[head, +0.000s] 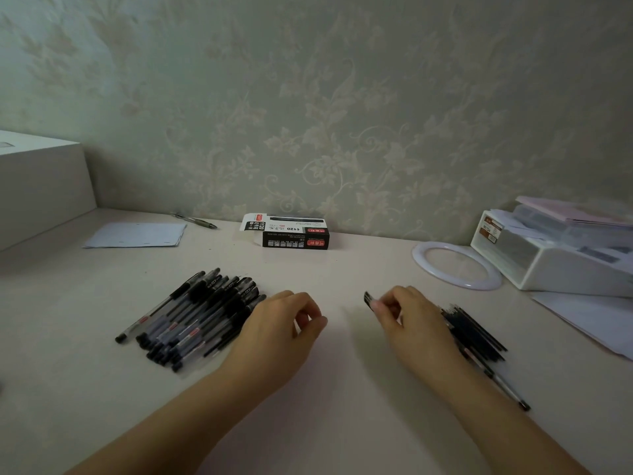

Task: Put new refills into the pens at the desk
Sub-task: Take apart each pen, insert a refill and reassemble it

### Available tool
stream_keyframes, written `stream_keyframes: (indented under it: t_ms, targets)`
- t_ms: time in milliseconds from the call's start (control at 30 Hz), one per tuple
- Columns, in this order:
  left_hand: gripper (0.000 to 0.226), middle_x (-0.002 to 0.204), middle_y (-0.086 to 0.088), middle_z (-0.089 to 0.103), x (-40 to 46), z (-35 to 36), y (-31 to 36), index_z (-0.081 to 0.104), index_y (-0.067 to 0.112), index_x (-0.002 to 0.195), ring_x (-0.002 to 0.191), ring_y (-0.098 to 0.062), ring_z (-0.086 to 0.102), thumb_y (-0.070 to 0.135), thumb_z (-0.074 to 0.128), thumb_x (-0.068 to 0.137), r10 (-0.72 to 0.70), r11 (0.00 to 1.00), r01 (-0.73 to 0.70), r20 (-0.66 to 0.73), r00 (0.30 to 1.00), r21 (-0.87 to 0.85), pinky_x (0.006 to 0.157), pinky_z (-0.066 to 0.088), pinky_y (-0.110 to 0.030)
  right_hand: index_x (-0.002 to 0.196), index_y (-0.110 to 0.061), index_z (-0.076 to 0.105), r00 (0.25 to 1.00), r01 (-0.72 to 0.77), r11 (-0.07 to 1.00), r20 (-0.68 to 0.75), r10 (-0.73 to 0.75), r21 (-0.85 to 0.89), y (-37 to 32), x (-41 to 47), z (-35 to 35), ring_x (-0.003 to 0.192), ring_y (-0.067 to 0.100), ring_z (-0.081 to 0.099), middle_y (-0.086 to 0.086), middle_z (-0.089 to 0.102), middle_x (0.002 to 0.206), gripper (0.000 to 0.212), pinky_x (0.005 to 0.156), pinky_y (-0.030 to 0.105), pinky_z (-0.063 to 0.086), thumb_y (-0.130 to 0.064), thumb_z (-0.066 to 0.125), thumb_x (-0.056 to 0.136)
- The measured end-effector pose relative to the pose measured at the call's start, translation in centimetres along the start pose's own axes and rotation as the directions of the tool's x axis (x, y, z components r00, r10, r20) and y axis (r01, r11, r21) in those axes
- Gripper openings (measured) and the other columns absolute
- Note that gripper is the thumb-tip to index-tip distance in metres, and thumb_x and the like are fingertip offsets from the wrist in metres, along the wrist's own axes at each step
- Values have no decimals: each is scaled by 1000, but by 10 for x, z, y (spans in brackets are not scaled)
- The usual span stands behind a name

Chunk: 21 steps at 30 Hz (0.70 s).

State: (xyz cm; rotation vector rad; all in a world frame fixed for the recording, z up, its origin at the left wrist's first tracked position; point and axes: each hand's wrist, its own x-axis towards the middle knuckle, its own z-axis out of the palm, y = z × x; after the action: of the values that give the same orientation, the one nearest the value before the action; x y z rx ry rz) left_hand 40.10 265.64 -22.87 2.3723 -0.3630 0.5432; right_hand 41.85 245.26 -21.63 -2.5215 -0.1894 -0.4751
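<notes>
- I'm seeing the left hand (284, 323) hovering mid-desk (342, 389), fingers curled, thumb and forefinger tips together, holding nothing I can make out.
- Right hand (407, 317) is pinching a small dark piece (369, 299) between thumb and fingertips; too blurred to say what it is.
- Pens (195, 313) are lying heaped left of the left hand, toward the desk's left side.
- Refills (476, 330) are lying in a pile just beside the right hand, partly behind it.
- Box (291, 233) is sitting at the back edge, flap open.
- Ring (457, 265) and tray (555, 255) are sitting at the back right.
</notes>
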Motion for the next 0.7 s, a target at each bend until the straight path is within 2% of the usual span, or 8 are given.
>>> stream_keyframes:
  t_ms: [67, 133, 200, 267, 367, 467, 567, 700]
  targets:
    - [18, 78, 14, 60, 0, 1, 2, 66, 27, 88, 69, -1, 56, 42, 56, 90, -10, 999, 10, -2, 1000, -48, 63, 43, -14, 83, -16, 62, 996, -80, 946, 66, 63, 314, -11, -1, 2, 64, 1, 53, -4, 61, 76, 23, 58, 12, 40, -34, 55, 96]
    - [28, 76, 14, 63, -1, 2, 6, 66, 27, 86, 68, -1, 58, 50, 51, 90, 0, 995, 1, 13, 1000, -98, 64, 47, -19, 86, -11, 62, 968, -237, 755, 214, 131, 612, -20, -5, 6, 52, 2, 53, 1, 61, 67, 24, 54, 13, 44, -31, 55, 97]
    - [37, 74, 13, 66, -3, 3, 10, 65, 27, 86, 65, -2, 60, 57, 45, 88, 21, 991, -14, 50, 999, -131, 63, 49, -23, 89, -5, 59, 937, -342, 554, 324, 134, 759, -24, -8, 12, 55, 9, 57, 5, 62, 67, 23, 54, 20, 48, -25, 54, 99]
    - [34, 75, 13, 67, -4, 5, 11, 64, 28, 89, 65, -3, 60, 56, 45, 89, 56, 991, -45, 89, 994, -122, 63, 48, -23, 93, -2, 59, 923, -373, 458, 374, 93, 807, -25, -10, 15, 61, 15, 62, 8, 65, 72, 18, 56, 22, 50, -18, 54, 99]
    - [18, 80, 10, 67, -2, 4, 8, 61, 25, 95, 73, -6, 59, 39, 50, 95, 108, 992, -99, 118, 987, -84, 67, 47, -29, 94, -6, 65, 920, -353, 458, 392, 11, 816, -24, -12, 16, 64, 18, 64, 10, 69, 79, 8, 56, 22, 50, -12, 59, 95]
    - [12, 81, 15, 60, -1, 3, 7, 56, 27, 93, 74, -4, 55, 33, 45, 97, 142, 989, -134, 157, 977, -64, 64, 43, -30, 90, -13, 68, 939, -269, 579, 344, -21, 770, -24, -13, 16, 63, 16, 61, 7, 70, 78, 10, 59, 22, 49, -21, 64, 93]
    - [19, 66, 14, 50, -2, 4, 7, 47, 29, 84, 62, -6, 47, 40, 40, 98, 138, 990, -142, 183, 973, 8, 55, 33, -30, 83, -14, 70, 960, -221, 656, 278, 17, 722, -24, -12, 19, 56, 8, 55, 0, 66, 66, 14, 55, 15, 45, -26, 66, 91]
    - [31, 59, 6, 47, 1, 3, 6, 43, 28, 85, 55, -13, 46, 55, 30, 95, 134, 956, -172, 166, 977, 237, 47, 32, -31, 83, -10, 70, 959, -231, 647, 283, 25, 726, -21, -13, 20, 54, 5, 53, -1, 64, 62, 16, 52, 13, 43, -23, 65, 92]
